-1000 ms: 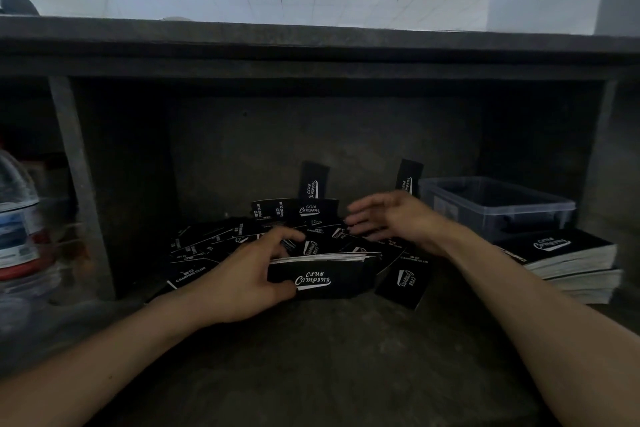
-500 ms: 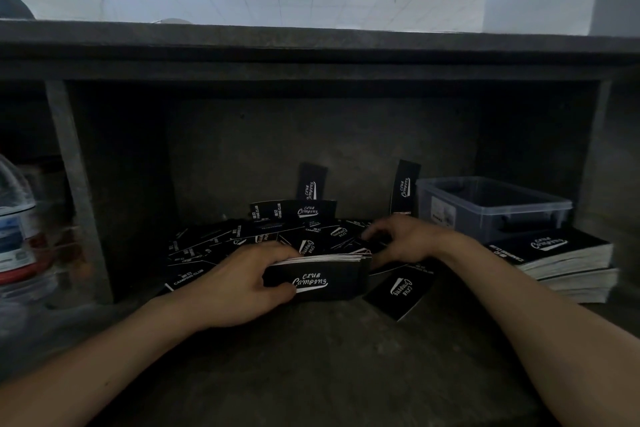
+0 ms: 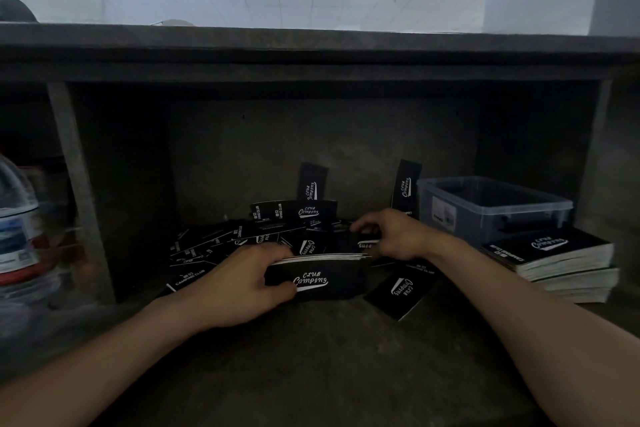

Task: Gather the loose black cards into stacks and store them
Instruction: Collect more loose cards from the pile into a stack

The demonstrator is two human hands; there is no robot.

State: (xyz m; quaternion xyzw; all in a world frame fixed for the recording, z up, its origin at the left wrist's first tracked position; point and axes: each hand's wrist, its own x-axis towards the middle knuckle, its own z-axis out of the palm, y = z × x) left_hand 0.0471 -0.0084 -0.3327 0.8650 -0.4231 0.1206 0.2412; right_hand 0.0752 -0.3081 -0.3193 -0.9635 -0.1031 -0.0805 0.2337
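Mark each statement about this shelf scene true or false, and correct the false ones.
1. The left hand grips a stack of black cards standing on edge. True.
2. The clear plastic bin stands left of the loose pile. False: the bin stands to the pile's right.
3. Two cards lean upright against the back wall. True.
4. Stacked cards lie in front of the bin. True.
5. The right hand lies flat on those stacked cards. False: it reaches into the loose pile and pinches a card.
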